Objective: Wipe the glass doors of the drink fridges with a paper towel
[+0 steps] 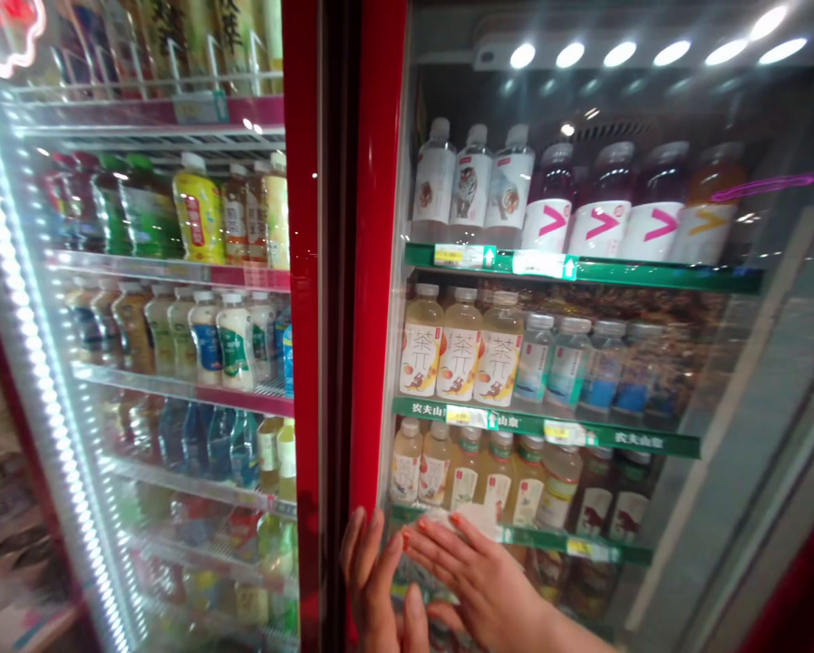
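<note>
Before one red-framed glass door (382, 272), two hands are showing: the left hand (378, 585) is standing unclenched, while whether the right hand (471, 567) is gripping something white (484, 521) I cannot tell. Inside, three animal-labelled bottles (473, 186) and four arrow-labelled bottles (601, 222) are standing uppermost.

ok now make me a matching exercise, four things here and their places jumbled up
1. tiger-label bottles
2. yellow bottle
3. horse-label bottles
4. right hand

a. in front of the right cooler
b. third row, right end, right cooler
c. top row, right cooler
d. inside the left cooler

Pairs: 1-c, 2-d, 3-b, 4-a
</note>
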{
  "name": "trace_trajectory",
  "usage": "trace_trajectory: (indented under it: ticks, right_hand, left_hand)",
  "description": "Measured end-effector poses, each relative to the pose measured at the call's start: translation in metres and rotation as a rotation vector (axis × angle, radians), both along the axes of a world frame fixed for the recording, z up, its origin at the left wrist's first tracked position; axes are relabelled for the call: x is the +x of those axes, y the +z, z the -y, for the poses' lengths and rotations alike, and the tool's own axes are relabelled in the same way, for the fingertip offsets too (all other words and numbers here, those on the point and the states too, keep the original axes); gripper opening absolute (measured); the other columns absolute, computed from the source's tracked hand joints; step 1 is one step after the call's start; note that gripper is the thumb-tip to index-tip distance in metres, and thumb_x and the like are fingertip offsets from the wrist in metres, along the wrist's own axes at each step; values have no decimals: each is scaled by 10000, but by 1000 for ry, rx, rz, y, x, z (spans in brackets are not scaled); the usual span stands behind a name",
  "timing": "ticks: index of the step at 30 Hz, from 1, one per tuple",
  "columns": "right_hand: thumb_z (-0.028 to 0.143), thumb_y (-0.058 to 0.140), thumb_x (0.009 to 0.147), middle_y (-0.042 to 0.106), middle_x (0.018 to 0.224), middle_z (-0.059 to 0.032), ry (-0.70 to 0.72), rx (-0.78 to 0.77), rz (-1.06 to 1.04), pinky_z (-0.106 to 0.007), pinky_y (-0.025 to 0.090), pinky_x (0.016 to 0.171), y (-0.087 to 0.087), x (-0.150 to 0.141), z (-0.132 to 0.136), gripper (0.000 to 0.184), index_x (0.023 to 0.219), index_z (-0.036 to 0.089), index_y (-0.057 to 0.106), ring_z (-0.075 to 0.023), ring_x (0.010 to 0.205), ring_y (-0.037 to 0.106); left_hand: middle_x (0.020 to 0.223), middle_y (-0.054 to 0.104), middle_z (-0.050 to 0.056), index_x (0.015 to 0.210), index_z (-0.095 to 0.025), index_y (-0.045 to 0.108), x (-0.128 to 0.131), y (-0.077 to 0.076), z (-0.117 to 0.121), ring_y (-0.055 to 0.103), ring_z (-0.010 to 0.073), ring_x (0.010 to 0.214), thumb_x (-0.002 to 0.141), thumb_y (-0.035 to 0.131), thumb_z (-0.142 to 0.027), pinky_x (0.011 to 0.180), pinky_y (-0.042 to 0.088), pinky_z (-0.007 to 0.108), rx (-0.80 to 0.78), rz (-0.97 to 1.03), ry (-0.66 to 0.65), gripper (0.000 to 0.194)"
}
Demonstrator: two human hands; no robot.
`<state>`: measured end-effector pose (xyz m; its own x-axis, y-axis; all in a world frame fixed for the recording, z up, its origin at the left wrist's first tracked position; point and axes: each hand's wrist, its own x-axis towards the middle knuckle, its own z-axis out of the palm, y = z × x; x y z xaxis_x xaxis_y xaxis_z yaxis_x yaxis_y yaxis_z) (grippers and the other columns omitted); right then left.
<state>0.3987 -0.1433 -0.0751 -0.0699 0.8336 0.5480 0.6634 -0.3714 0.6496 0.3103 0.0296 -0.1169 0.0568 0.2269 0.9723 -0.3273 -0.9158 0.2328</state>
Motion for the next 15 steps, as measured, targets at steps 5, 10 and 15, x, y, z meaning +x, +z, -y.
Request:
trace_trajectory:
  ticks: [5,10,15]
  right_hand:
    - [600,401,1100,269,1839,-123,-443,671,-140,-861,151,1285,24,44,117,742,1757,278,281,-445,1728,86]
    - [384,302,1075,-65,1849,-226,-484,1020,33,-983,129,1194,1,10,82,819,1767,96,-29,-503,1703,-137]
    - [588,320,1044,208,1792,281,-430,640,96,-471,180,1445,-67,-17,69,681,1720,547,250,-226,1741,96]
  left_hand:
    - [1790,395,47,1708,-280,390,8,26,0,328,311,1688,951,589,-82,1359,383,487,163,-68,20,807]
    - [1841,210,81,1748,-263,283,57,37,29,114,308,1742,956,647,-141,1442,75,557,257,-91,160,880]
    - [1849,191,104,1746,-235,293,72,28,27,100,334,1746,929,699,-178,1433,66,582,324,-79,181,914]
